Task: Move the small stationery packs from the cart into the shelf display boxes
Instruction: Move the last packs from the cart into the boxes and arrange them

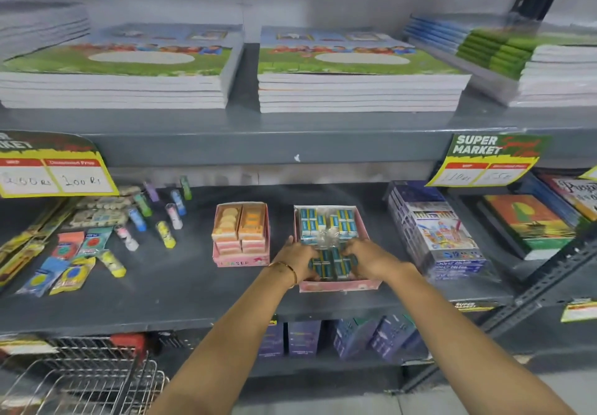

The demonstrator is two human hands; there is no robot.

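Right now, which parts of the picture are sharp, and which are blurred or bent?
Head view: both hands, left and right, and the blue packs they hold over the pink display box are fairly sharp; the price tag writing is soft; the shelf edge bows from wide-angle distortion; the cart in the corner is blurred.

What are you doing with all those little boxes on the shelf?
A person is filling a shop shelf. Both hands, the left hand and the right hand, hold a clear-wrapped pack of small blue boxes and are setting it into the front of a pink display box. Another pack like it already sits at the back of that box. Beside it, a second pink box holds orange packs. The wire cart is at the lower left.
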